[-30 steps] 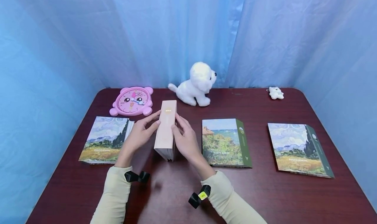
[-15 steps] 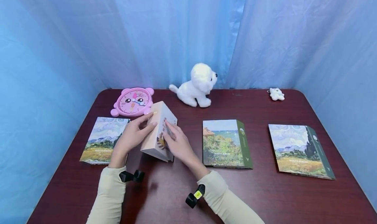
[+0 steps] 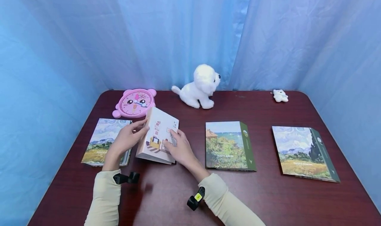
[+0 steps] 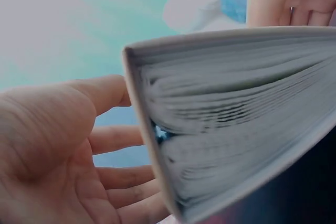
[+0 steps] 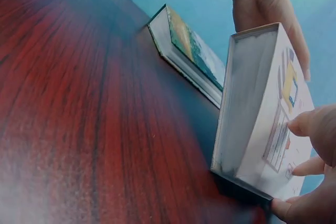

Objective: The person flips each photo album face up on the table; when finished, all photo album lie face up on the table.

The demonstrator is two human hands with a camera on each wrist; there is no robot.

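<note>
A thick, light-coloured photo album point(image 3: 162, 128) with a cartoon room drawn on its cover stands tilted left of the table's middle. Its spine side is raised, and its page edges show in the left wrist view. Against the spine point(image 4: 144, 119), the left hand point(image 3: 126, 138) rests its thumb and nearly straight fingers. My right hand point(image 3: 181, 148) lies over the cover, fingertips touching the picture and the right edge. Just left of the tilted album, partly behind the left hand, another photo album point(image 3: 102, 136) with a wheat-field painting lies flat.
A pink clock point(image 3: 134, 102) lies behind the tilted album, partly covered by its corner. A white plush dog point(image 3: 199, 87) sits at the back, a small white plush toy point(image 3: 280, 95) at back right. A seaside-cover album point(image 3: 224, 145) and a second wheat-field album point(image 3: 300, 150) lie rightward.
The tilted album stood spine-up between both hands; its spine has tipped leftward and down, turning the picture cover upward. The left hand moved left with the spine; the right stayed on the cover.
</note>
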